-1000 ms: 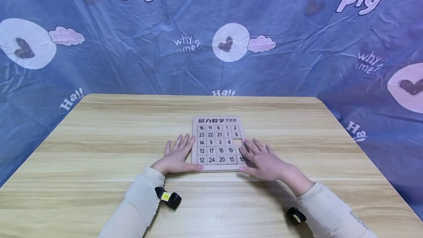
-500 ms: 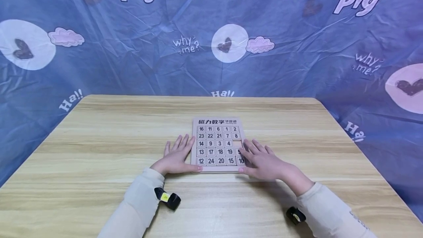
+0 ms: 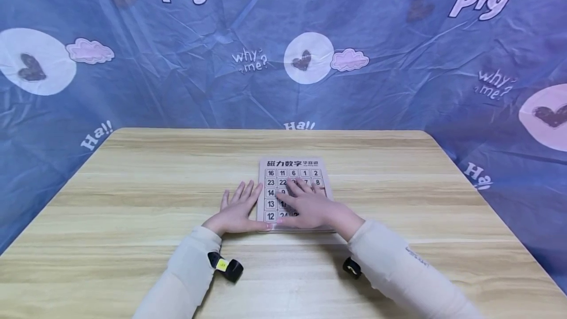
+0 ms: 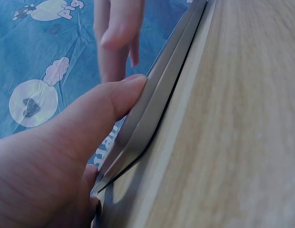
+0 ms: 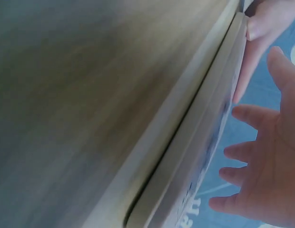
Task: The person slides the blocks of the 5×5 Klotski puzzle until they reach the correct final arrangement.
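Pale grey, the number board is touched at its 7 o'clock corner by the thumb of the left hand, whose fingers are stretched straight, with nothing gripped. The right hand, fingers spread and nothing held, is placed over the middle, so many tiles are hidden. The board seems to be steadied; for a tile to be slid, one fingertip would need to be lowered. Towards 12 o'clock, beyond the wooden table, blue cloth is hung.

number board on table | right hand above board | cloth behind
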### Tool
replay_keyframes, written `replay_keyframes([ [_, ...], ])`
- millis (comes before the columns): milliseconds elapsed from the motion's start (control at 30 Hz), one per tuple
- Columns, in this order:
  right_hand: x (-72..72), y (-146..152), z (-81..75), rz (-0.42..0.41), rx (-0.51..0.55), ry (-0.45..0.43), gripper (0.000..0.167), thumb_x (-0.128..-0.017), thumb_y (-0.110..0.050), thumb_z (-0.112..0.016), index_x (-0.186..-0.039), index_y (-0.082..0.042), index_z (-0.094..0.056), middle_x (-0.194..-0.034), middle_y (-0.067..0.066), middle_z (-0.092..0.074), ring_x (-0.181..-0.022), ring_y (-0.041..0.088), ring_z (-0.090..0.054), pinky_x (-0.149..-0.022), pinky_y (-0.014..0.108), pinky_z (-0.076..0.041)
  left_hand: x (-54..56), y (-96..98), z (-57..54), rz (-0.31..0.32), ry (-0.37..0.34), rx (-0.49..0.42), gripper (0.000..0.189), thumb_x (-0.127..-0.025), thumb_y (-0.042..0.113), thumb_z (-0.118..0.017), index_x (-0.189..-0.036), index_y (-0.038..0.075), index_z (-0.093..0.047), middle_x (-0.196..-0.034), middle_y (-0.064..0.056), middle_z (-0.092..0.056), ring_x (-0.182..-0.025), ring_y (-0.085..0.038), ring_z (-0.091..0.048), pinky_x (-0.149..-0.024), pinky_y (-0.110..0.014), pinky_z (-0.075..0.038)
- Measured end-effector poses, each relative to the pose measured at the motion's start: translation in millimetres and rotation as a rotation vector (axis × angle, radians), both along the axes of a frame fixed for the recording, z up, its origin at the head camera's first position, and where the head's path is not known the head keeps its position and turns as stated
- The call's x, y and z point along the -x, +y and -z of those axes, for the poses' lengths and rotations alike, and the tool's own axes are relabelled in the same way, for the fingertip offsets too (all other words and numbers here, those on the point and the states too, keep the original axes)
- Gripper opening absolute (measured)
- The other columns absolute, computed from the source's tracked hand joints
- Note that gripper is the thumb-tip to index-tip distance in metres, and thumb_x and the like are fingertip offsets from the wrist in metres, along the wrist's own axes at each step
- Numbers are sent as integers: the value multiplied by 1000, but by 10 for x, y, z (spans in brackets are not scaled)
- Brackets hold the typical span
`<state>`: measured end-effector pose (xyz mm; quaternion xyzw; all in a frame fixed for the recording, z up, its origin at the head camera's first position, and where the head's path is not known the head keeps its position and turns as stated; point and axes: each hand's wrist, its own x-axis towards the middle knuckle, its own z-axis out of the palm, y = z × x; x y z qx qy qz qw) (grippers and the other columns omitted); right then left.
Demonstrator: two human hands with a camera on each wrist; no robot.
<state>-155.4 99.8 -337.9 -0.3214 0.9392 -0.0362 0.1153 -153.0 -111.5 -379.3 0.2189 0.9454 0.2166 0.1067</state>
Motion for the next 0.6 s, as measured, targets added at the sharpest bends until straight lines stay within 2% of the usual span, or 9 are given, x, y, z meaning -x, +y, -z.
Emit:
replay_keyframes([
  [233,23,-88,0,14,-50,-10,70,-78,-66,-33,-136,-28,-26,-142,13,-7,-126,34,-4,-94,58,-9,6,-8,-12,2,2,3,103,-66,65,-55,-140,14,-5,-142,-14,0,-127,-30,8,-93,-54,12],
  [600,23,92,5,43,-56,-9,68,-79,-65,-35,-135,-27,-28,-142,12,-8,-127,33,-3,-94,58,-8,0,-7,-30,-8,-13,0,103,-65,64,-56,-140,13,-6,-142,-13,1,-127,-28,9,-94,-52,13],
])
